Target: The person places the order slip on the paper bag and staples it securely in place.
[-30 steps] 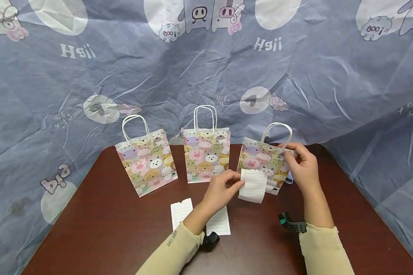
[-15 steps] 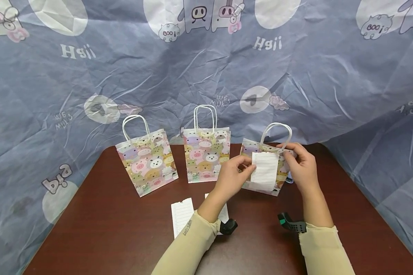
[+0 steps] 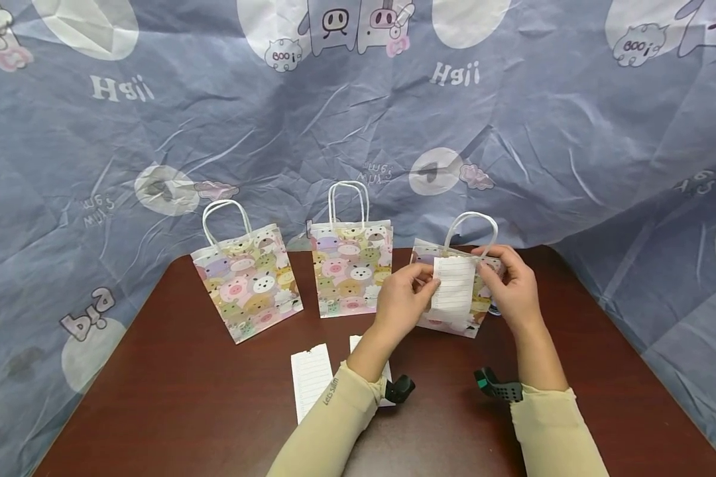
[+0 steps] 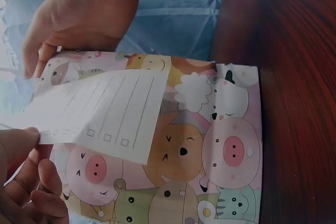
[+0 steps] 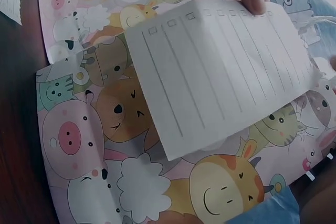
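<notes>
My left hand pinches a white lined paper slip by its left edge, between thumb and fingers. Small checkboxes run down one side of the slip, and it bends a little in the left wrist view. Behind it stands the right-hand paper gift bag, printed with cartoon animals and fitted with a white handle. The slip covers much of the bag's front, its top close to the bag's rim. My right hand grips the bag's upper right edge, thumb in front and fingers behind.
Two matching gift bags stand to the left, one in the middle and one tilted. Two more lined slips lie on the brown table; the left one is partly under my left sleeve. A small object sits behind the right bag.
My left hand has carried the slip up and to the right, from the bag's lower left to in front of its upper part. My right hand keeps its grip on the bag.
</notes>
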Tool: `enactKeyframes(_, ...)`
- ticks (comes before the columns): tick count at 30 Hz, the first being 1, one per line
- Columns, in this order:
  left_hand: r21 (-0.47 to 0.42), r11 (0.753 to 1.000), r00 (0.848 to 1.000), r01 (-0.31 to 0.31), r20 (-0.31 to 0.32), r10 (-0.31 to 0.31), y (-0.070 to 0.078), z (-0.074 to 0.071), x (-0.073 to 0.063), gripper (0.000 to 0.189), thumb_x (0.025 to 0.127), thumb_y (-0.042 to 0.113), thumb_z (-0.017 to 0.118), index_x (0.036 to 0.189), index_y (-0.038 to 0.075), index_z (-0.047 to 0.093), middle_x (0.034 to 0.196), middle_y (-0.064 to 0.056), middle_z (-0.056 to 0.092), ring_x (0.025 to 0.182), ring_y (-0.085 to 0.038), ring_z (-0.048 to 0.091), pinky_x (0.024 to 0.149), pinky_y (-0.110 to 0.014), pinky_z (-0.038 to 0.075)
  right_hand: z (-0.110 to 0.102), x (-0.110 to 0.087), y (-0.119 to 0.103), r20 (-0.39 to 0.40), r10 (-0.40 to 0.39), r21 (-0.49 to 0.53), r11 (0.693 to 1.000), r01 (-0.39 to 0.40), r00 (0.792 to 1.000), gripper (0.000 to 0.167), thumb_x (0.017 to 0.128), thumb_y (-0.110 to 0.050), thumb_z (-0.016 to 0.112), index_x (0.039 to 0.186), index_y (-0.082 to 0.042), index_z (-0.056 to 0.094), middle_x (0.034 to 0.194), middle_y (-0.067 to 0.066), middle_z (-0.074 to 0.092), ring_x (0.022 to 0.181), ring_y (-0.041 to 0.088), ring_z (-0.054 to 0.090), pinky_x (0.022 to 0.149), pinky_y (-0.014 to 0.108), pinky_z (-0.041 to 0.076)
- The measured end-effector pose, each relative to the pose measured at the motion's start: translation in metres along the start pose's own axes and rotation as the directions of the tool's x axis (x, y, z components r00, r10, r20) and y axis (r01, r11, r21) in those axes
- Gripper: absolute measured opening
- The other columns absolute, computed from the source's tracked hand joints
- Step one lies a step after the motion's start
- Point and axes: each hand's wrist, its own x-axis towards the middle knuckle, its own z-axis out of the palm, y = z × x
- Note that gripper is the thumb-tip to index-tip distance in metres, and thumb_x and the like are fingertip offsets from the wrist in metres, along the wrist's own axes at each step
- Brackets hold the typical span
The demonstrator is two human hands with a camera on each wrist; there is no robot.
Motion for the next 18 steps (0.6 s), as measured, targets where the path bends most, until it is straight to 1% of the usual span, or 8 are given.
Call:
enactKeyframes(3, 0.013, 1.000, 1.000, -0.012, -0.002, 0.012, -0.001, 0.001, 0.001, 0.014, 0.090, 0.017, 0.074, 0.104, 0.012, 0.074, 0.087, 0.000, 0.074, 0.067, -0.002, 0.061, 0.061, -0.011, 0.044, 0.002, -0.001, -0.016, -0.007, -0.008, -0.061, 0.998, 0.008, 1.000, 0.017, 0.089, 0.006, 0.067, 0.105, 0.007, 0.067, 0.101, -0.003, 0.064, 0.078, -0.002, 0.050, 0.063, 0.012, 0.041)
enactKeyframes(5, 0.022, 1.000, 1.000, -0.016, 0.002, 0.016, -0.002, 0.001, 0.001, 0.014, 0.090, 0.018, 0.075, 0.103, 0.013, 0.074, 0.087, 0.001, 0.074, 0.068, -0.002, 0.062, 0.061, -0.011, 0.044, 0.004, -0.001, -0.018, -0.027, -0.005, -0.072, 0.997, 0.003, 1.000, 0.016, 0.087, 0.007, 0.069, 0.102, 0.006, 0.067, 0.100, 0.001, 0.065, 0.077, -0.002, 0.051, 0.063, 0.011, 0.042)
enactKeyframes(6, 0.026, 1.000, 1.000, -0.017, 0.003, 0.017, -0.001, 0.001, 0.002, 0.014, 0.090, 0.018, 0.075, 0.103, 0.013, 0.075, 0.087, 0.001, 0.074, 0.068, -0.002, 0.062, 0.061, -0.011, 0.044, 0.004, -0.001, -0.018, -0.034, -0.004, -0.071, 0.997, 0.001, 0.999, 0.014, 0.086, 0.007, 0.069, 0.100, 0.005, 0.067, 0.098, 0.000, 0.065, 0.075, -0.001, 0.049, 0.061, 0.011, 0.041)
enactKeyframes(8, 0.033, 0.999, 1.000, -0.015, 0.004, 0.014, -0.001, 0.003, 0.002, 0.014, 0.090, 0.019, 0.075, 0.102, 0.013, 0.075, 0.086, 0.001, 0.074, 0.068, -0.002, 0.062, 0.061, -0.012, 0.044, 0.005, 0.000, -0.018, -0.045, -0.004, -0.070, 0.998, 0.001, 0.999, 0.013, 0.086, 0.008, 0.070, 0.097, 0.002, 0.068, 0.096, 0.003, 0.065, 0.074, -0.001, 0.050, 0.061, 0.011, 0.041)
enactKeyframes(11, 0.040, 0.999, 1.000, -0.009, 0.005, 0.009, -0.001, 0.005, 0.002, 0.013, 0.090, 0.020, 0.076, 0.101, 0.014, 0.075, 0.085, 0.002, 0.074, 0.067, -0.001, 0.061, 0.060, -0.012, 0.044, 0.006, 0.000, -0.017, -0.045, -0.004, -0.062, 0.998, 0.001, 0.999, 0.010, 0.087, 0.008, 0.069, 0.095, 0.004, 0.067, 0.093, 0.002, 0.065, 0.072, 0.001, 0.049, 0.059, 0.012, 0.040)
enactKeyframes(13, 0.044, 0.999, 1.000, -0.012, -0.001, 0.012, -0.002, 0.006, 0.002, 0.013, 0.089, 0.021, 0.076, 0.101, 0.015, 0.075, 0.085, 0.003, 0.074, 0.067, 0.000, 0.060, 0.060, -0.011, 0.043, 0.006, 0.000, -0.017, -0.043, -0.008, -0.055, 0.998, 0.005, 0.999, 0.009, 0.087, 0.009, 0.069, 0.095, 0.008, 0.065, 0.091, 0.000, 0.064, 0.072, 0.002, 0.049, 0.059, 0.012, 0.040)
enactKeyframes(16, 0.066, 0.997, 0.998, -0.041, -0.044, 0.044, -0.004, 0.003, 0.003, 0.013, 0.088, 0.023, 0.077, 0.100, 0.017, 0.075, 0.082, 0.005, 0.073, 0.066, 0.001, 0.057, 0.058, -0.010, 0.040, 0.006, 0.000, -0.017, -0.044, -0.022, -0.048, 0.999, 0.020, 0.999, 0.010, 0.086, 0.010, 0.069, 0.095, 0.012, 0.064, 0.089, -0.004, 0.064, 0.069, 0.003, 0.047, 0.057, 0.013, 0.038)
enactKeyframes(18, 0.088, 0.993, 0.990, -0.082, -0.109, 0.091, -0.005, 0.000, 0.005, 0.013, 0.087, 0.024, 0.078, 0.097, 0.017, 0.076, 0.079, 0.006, 0.070, 0.064, 0.000, 0.055, 0.057, -0.010, 0.038, 0.006, 0.000, -0.016, -0.046, -0.030, -0.040, 0.999, 0.028, 0.999, 0.009, 0.086, 0.010, 0.068, 0.094, 0.013, 0.063, 0.088, -0.006, 0.064, 0.068, 0.003, 0.046, 0.056, 0.014, 0.037)
